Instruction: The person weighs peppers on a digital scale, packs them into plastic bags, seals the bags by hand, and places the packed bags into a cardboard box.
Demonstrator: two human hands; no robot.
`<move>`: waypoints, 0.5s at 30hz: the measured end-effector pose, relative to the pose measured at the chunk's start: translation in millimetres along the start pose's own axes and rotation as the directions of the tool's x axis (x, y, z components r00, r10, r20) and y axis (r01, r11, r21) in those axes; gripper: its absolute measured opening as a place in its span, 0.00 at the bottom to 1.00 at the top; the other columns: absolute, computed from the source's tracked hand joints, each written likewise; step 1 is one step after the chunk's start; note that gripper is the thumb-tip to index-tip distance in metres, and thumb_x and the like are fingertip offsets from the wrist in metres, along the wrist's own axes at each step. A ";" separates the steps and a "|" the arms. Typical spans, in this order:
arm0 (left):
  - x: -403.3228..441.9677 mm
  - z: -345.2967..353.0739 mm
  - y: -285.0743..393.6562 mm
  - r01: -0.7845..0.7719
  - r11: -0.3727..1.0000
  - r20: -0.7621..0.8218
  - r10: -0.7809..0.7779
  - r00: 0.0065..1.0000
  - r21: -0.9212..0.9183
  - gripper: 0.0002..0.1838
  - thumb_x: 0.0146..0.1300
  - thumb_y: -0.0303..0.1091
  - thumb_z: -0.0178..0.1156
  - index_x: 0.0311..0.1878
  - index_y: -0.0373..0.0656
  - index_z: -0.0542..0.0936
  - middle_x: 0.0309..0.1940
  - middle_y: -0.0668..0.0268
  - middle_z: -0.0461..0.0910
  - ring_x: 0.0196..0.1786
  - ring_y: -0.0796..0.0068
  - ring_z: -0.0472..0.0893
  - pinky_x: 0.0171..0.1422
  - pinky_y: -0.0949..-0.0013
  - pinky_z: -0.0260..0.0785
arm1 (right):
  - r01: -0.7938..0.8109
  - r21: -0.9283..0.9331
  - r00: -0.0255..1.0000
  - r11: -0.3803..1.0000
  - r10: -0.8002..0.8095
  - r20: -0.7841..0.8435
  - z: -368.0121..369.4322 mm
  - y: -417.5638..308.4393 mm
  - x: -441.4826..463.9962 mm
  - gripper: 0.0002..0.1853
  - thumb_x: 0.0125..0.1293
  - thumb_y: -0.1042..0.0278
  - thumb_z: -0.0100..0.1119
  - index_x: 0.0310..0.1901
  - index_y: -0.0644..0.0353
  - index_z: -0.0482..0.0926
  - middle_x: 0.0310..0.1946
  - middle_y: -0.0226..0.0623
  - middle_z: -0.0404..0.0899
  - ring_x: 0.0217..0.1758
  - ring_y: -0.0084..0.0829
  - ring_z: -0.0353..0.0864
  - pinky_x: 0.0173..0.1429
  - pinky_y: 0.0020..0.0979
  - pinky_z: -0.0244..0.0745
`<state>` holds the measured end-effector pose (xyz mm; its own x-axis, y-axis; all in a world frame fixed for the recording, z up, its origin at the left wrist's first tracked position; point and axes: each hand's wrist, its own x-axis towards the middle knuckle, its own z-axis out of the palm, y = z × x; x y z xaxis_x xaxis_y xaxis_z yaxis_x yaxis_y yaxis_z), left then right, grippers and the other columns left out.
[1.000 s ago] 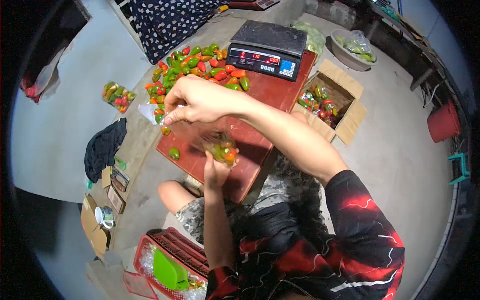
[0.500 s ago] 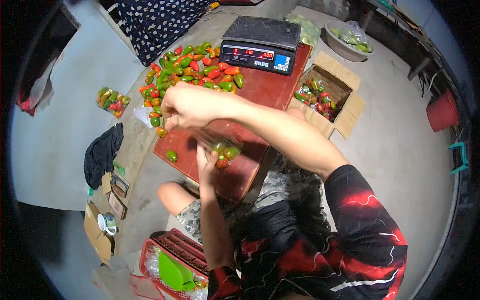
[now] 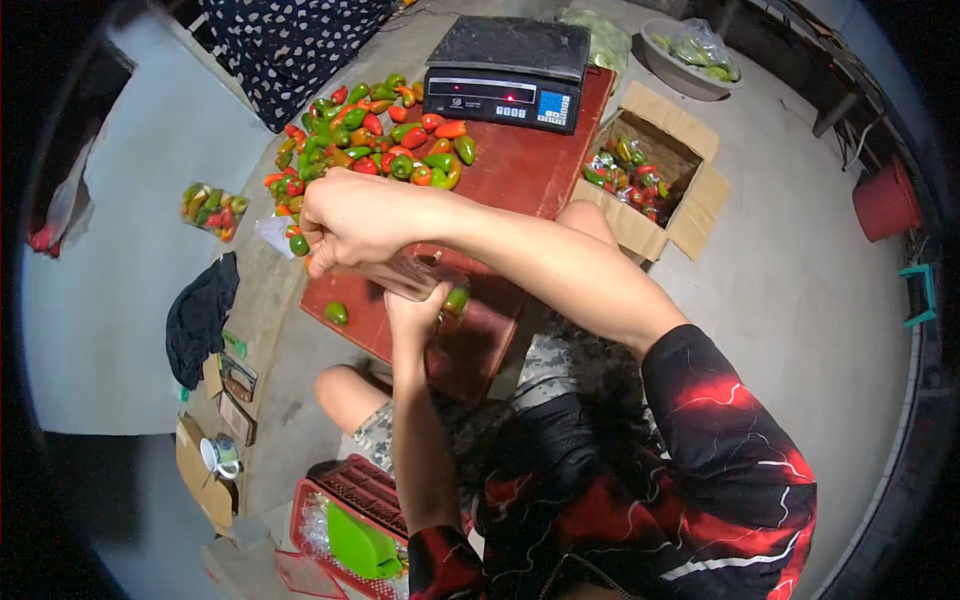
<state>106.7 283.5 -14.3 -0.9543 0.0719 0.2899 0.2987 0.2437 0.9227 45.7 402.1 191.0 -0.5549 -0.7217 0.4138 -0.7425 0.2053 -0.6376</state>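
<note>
A clear plastic bag (image 3: 400,277) with green peppers (image 3: 456,301) in it is stretched between my two hands over the red table. My left hand (image 3: 412,315) is closed round the bag just beside the peppers. Higher and to the left, my right hand (image 3: 350,222) is shut on the bag's gathered end, with the forearm crossing over the table. One loose green pepper (image 3: 336,313) lies on the table left of my left hand. Beyond my right hand spreads a heap of red and green peppers (image 3: 375,135). My right hand and forearm hide part of this heap.
A digital scale (image 3: 505,75) stands at the table's (image 3: 545,175) far end. Right of it, an open cardboard box (image 3: 690,215) contains bagged peppers. A filled bag of peppers (image 3: 213,210) lies to the left. Near my left elbow is a red basket (image 3: 355,470) with a green scoop (image 3: 360,540).
My left hand has closed higher round the bag and turned, covering more of the peppers. My right hand keeps its hold on the bag's end, drawn slightly left.
</note>
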 end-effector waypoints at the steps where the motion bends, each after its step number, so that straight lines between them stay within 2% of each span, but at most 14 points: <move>1: 0.2 -2.3 -8.1 0.011 0.996 0.038 -0.014 0.999 0.086 0.21 0.50 0.24 0.68 0.50 0.32 0.78 0.43 0.56 0.82 0.46 0.62 0.82 0.55 0.59 0.73 | 0.009 0.022 0.999 1.000 -0.010 0.040 -4.7 -5.7 -6.1 0.13 0.53 0.67 0.73 0.24 0.67 0.80 0.22 0.49 0.82 0.27 0.44 0.84 0.33 0.40 0.74; 2: -2.6 -4.3 -18.8 0.018 0.985 0.074 -0.031 0.997 0.174 0.23 0.50 0.26 0.69 0.50 0.32 0.78 0.44 0.54 0.82 0.48 0.59 0.81 0.56 0.57 0.72 | 0.021 0.047 0.997 0.999 -0.025 0.078 -4.5 -8.9 -9.5 0.13 0.53 0.68 0.72 0.24 0.67 0.79 0.22 0.48 0.82 0.26 0.43 0.84 0.32 0.40 0.74; 3: -6.9 -3.5 -29.3 0.021 0.984 0.073 -0.035 0.997 0.178 0.23 0.50 0.26 0.69 0.50 0.32 0.78 0.44 0.54 0.82 0.48 0.59 0.81 0.56 0.57 0.72 | -0.021 0.079 0.993 0.997 0.011 0.119 4.6 -0.8 -9.9 0.12 0.53 0.68 0.72 0.24 0.67 0.79 0.21 0.47 0.82 0.26 0.42 0.84 0.32 0.40 0.74; 4: -10.0 -0.3 -28.8 -0.052 0.966 0.037 0.044 0.998 0.255 0.25 0.50 0.25 0.70 0.53 0.33 0.77 0.47 0.56 0.81 0.51 0.60 0.80 0.59 0.58 0.71 | -0.061 0.104 0.986 0.993 0.044 0.160 6.1 -3.4 -10.1 0.12 0.53 0.69 0.72 0.24 0.66 0.79 0.21 0.46 0.82 0.27 0.42 0.85 0.33 0.40 0.75; 5: -13.0 2.2 -28.4 -0.123 0.936 0.015 0.125 0.992 0.330 0.28 0.49 0.24 0.70 0.56 0.33 0.75 0.49 0.57 0.80 0.54 0.61 0.79 0.62 0.58 0.69 | -0.106 0.064 0.976 0.992 0.091 0.197 6.3 -4.5 -13.1 0.14 0.48 0.67 0.75 0.30 0.65 0.80 0.21 0.45 0.82 0.31 0.40 0.86 0.38 0.40 0.78; 6: -18.4 -0.1 -27.5 -0.082 0.910 0.086 0.051 0.995 0.406 0.28 0.51 0.26 0.71 0.57 0.33 0.75 0.49 0.56 0.81 0.54 0.58 0.78 0.63 0.58 0.69 | -0.113 0.065 0.977 0.991 0.099 0.190 6.0 -5.1 -18.5 0.14 0.48 0.67 0.75 0.30 0.65 0.80 0.21 0.45 0.82 0.31 0.40 0.86 0.38 0.40 0.78; 8: -17.5 -3.0 -55.4 -0.157 0.888 0.268 0.041 0.963 0.431 0.34 0.54 0.36 0.70 0.63 0.34 0.70 0.57 0.53 0.73 0.62 0.57 0.71 0.66 0.58 0.63 | -0.028 -0.088 0.996 0.996 0.020 -0.092 -0.5 -22.3 -29.7 0.21 0.41 0.63 0.79 0.35 0.64 0.79 0.24 0.44 0.81 0.34 0.41 0.86 0.43 0.44 0.80; 9: -24.4 -4.9 -65.9 -0.171 0.871 0.292 0.034 0.956 0.460 0.33 0.55 0.36 0.69 0.63 0.35 0.70 0.58 0.53 0.73 0.62 0.58 0.71 0.65 0.59 0.64 | -0.032 -0.083 0.995 0.996 0.024 -0.092 5.7 -23.2 -33.7 0.21 0.41 0.63 0.79 0.35 0.64 0.79 0.24 0.44 0.81 0.34 0.41 0.86 0.43 0.44 0.80; 10: -30.1 -5.5 -70.7 -0.174 0.857 0.288 0.031 0.957 0.485 0.32 0.57 0.37 0.68 0.63 0.35 0.70 0.58 0.54 0.73 0.62 0.60 0.71 0.65 0.60 0.64 | 0.051 -0.233 0.969 0.971 -0.105 -0.225 13.3 -21.7 -37.1 0.25 0.38 0.63 0.79 0.37 0.64 0.79 0.25 0.46 0.81 0.35 0.45 0.85 0.44 0.46 0.80; 12: -41.4 -7.6 -77.6 -0.174 0.830 0.264 0.033 0.964 0.530 0.30 0.59 0.39 0.66 0.63 0.36 0.70 0.58 0.56 0.73 0.62 0.63 0.71 0.64 0.62 0.64 | 0.114 -0.385 0.910 0.916 -0.252 -0.329 27.2 -16.6 -44.5 0.28 0.35 0.62 0.80 0.40 0.63 0.79 0.26 0.47 0.80 0.35 0.49 0.84 0.45 0.48 0.80; 13: -44.6 -8.7 -79.6 -0.171 0.822 0.253 0.034 0.967 0.543 0.30 0.61 0.39 0.65 0.63 0.37 0.70 0.59 0.57 0.73 0.62 0.64 0.71 0.64 0.62 0.65 | 0.137 -0.356 0.948 0.924 -0.227 -0.225 34.4 -12.8 -50.2 0.28 0.36 0.63 0.79 0.40 0.64 0.79 0.27 0.49 0.81 0.34 0.52 0.83 0.43 0.49 0.80; 15: -46.0 -8.6 -83.5 -0.169 0.808 0.235 0.039 0.971 0.564 0.28 0.64 0.41 0.63 0.63 0.38 0.70 0.59 0.59 0.73 0.62 0.67 0.70 0.64 0.64 0.65 | 0.157 -0.330 0.972 0.931 -0.205 -0.118 52.7 6.7 -53.7 0.27 0.37 0.64 0.78 0.41 0.64 0.79 0.28 0.51 0.81 0.32 0.55 0.82 0.41 0.50 0.80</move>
<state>125.7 251.6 -102.5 -0.9161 0.3067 0.2582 0.4005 0.7303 0.5535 90.3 407.4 130.2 -0.4310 -0.6654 0.6095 -0.9019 0.2963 -0.3143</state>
